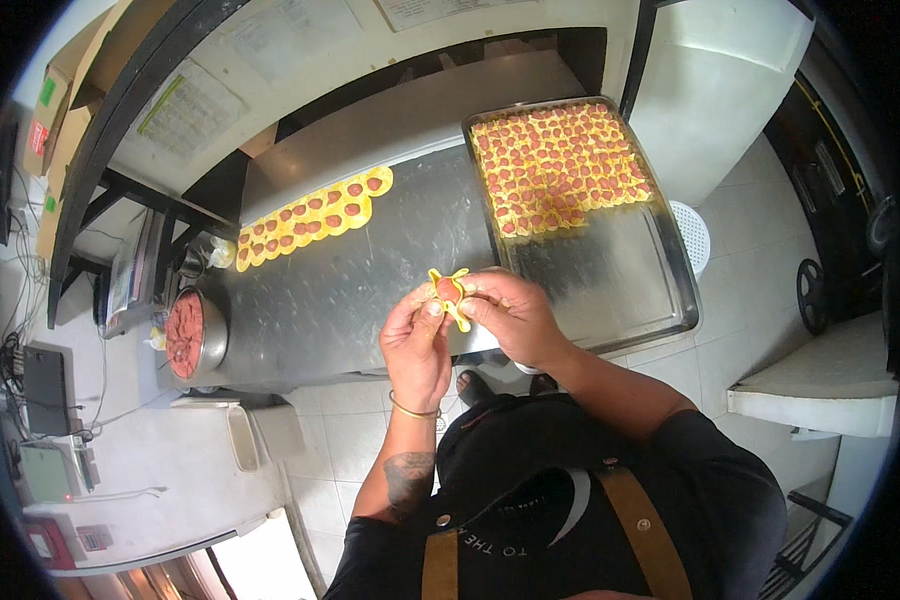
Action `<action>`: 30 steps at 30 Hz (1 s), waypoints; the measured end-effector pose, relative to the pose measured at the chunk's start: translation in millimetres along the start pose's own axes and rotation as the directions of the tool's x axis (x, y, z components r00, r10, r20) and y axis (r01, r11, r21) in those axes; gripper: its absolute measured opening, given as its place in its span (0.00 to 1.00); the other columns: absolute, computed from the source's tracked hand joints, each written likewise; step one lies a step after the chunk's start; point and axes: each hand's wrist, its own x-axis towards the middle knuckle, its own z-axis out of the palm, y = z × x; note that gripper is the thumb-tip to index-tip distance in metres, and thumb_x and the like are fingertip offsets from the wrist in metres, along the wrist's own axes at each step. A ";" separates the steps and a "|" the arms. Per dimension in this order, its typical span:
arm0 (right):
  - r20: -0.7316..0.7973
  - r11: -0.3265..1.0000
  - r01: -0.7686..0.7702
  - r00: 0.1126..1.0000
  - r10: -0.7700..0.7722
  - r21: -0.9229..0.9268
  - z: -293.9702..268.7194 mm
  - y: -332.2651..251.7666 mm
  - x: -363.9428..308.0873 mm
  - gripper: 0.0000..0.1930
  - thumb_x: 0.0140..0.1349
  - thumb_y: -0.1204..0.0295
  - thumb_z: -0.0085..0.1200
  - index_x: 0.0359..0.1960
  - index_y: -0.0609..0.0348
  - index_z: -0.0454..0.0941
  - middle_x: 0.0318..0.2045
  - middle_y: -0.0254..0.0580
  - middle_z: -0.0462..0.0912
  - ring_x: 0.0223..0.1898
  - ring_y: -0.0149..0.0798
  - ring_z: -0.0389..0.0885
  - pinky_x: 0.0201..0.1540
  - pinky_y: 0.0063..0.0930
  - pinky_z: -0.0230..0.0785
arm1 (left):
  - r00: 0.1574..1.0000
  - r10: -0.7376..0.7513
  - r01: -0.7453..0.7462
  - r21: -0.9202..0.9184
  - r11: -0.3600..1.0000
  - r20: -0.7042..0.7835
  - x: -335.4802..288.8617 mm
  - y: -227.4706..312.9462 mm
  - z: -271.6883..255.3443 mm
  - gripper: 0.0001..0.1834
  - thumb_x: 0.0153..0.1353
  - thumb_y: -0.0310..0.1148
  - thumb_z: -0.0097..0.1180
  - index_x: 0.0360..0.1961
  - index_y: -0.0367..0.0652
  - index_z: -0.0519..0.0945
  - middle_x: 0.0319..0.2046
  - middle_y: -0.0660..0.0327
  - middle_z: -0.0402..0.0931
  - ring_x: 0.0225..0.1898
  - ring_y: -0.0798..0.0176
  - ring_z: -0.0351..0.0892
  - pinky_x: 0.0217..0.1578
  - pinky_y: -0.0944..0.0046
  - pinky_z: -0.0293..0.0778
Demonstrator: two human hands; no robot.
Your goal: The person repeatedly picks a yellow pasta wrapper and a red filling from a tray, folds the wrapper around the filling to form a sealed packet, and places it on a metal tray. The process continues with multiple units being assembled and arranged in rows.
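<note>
Between my two hands, above the front edge of the metal table [410, 230], is a small dumpling [449, 291] of yellow dough around a lump of reddish meat. Its dough corners stick out and the meat shows on top. My left hand [416, 335] pinches its left side, and my right hand [518, 318] pinches the right side. On the far left of the table, yellow dough rounds [315, 222] lie overlapping in two rows, each topped with meat. To the right, a large metal tray [620, 285] carries many finished dumplings [560, 165] packed across its far part.
A metal bowl [215, 335] of minced meat [184, 332] stands at the table's left end. Behind the table is a raised metal ledge [370, 125] under a white panel. A white perforated stool [690, 238] stands right of the tray. Tiled floor [740, 240] lies beyond.
</note>
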 end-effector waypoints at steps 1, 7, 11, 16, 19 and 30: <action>0.012 0.993 0.061 0.998 -0.060 -0.106 -3.0 -1.4 0.8 0.12 0.73 0.78 0.55 0.55 0.68 0.79 0.45 0.40 0.85 0.43 0.26 0.82 0.44 0.24 0.76 | 1.000 -0.030 0.030 -0.026 0.999 0.009 0.3 2.0 2.2 0.11 0.70 0.23 0.61 0.52 0.37 0.84 0.51 0.56 0.84 0.50 0.62 0.84 0.50 0.62 0.83; -0.002 0.997 -0.047 0.999 0.047 -0.061 -12.4 -14.7 0.8 0.09 0.70 0.79 0.56 0.49 0.68 0.80 0.36 0.38 0.84 0.34 0.26 0.81 0.38 0.25 0.74 | 0.981 0.033 -0.024 -0.048 0.999 0.193 -7.3 11.1 14.9 0.08 0.70 0.22 0.61 0.48 0.36 0.84 0.52 0.56 0.83 0.51 0.60 0.84 0.51 0.60 0.83; -0.098 0.974 -0.039 0.993 0.062 0.224 6.1 -27.3 11.9 0.08 0.69 0.77 0.58 0.46 0.67 0.81 0.32 0.38 0.84 0.33 0.25 0.81 0.38 0.24 0.74 | 0.982 0.136 -0.128 -0.073 0.989 0.128 -2.9 14.1 20.7 0.07 0.71 0.23 0.60 0.47 0.37 0.83 0.53 0.55 0.82 0.52 0.60 0.84 0.52 0.59 0.83; 0.029 0.895 0.269 0.960 -0.277 -0.357 8.5 -45.7 3.3 0.06 0.68 0.78 0.60 0.43 0.66 0.80 0.30 0.36 0.85 0.31 0.23 0.81 0.35 0.24 0.75 | 0.979 0.151 -0.144 -0.057 0.988 0.134 -11.0 26.2 22.6 0.07 0.71 0.24 0.60 0.48 0.37 0.82 0.54 0.53 0.82 0.53 0.61 0.83 0.51 0.61 0.82; 0.107 0.854 0.308 0.951 -0.290 -0.419 9.3 -60.0 11.8 0.05 0.66 0.79 0.61 0.41 0.66 0.80 0.30 0.36 0.86 0.31 0.23 0.81 0.33 0.24 0.75 | 0.966 0.183 -0.190 0.020 0.982 0.184 -15.0 31.5 19.8 0.07 0.71 0.25 0.61 0.48 0.39 0.81 0.56 0.53 0.81 0.55 0.59 0.82 0.56 0.58 0.80; 0.148 0.743 0.429 0.897 -0.416 -0.514 15.5 -66.6 8.3 0.05 0.60 0.81 0.63 0.36 0.63 0.81 0.27 0.39 0.81 0.25 0.30 0.77 0.30 0.26 0.68 | 0.916 0.348 -0.375 0.119 0.919 0.202 -12.1 29.2 22.8 0.08 0.71 0.25 0.61 0.49 0.39 0.80 0.56 0.53 0.81 0.57 0.58 0.82 0.61 0.54 0.77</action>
